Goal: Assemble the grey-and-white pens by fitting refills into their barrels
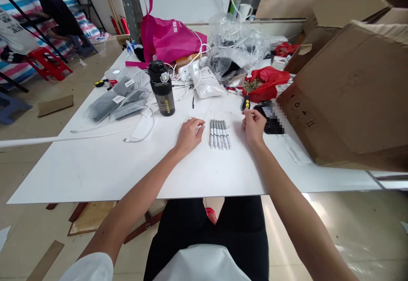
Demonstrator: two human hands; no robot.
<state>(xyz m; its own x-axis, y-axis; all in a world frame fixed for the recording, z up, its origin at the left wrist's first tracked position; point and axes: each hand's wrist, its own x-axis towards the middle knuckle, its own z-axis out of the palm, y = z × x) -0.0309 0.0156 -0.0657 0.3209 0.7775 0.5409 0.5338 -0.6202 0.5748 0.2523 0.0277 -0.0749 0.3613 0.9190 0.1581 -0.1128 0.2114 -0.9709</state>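
A row of several slim white-and-grey pens (219, 134) lies side by side on the white table (105, 170), between my two hands. Just left of the pens, my left hand (190, 134) rests on the tabletop with fingers bent but apart, holding nothing. To their right, my right hand (255, 126) is loosely curled, and no object shows in its fingers. Directly beyond its fingertips is the yellow-and-black handle of a screwdriver (246, 102); whether they touch I cannot tell. A dark phone-like object (270, 119), partly blurred out, lies beside my right hand.
A dark bottle (162, 92) stands beyond my left hand, near bagged grey items (108, 104) and white cables (95, 135). A pink bag (172, 38), clear plastic (236, 43) and a red bag (269, 83) crowd the back. A large cardboard box (353, 98) fills the right.
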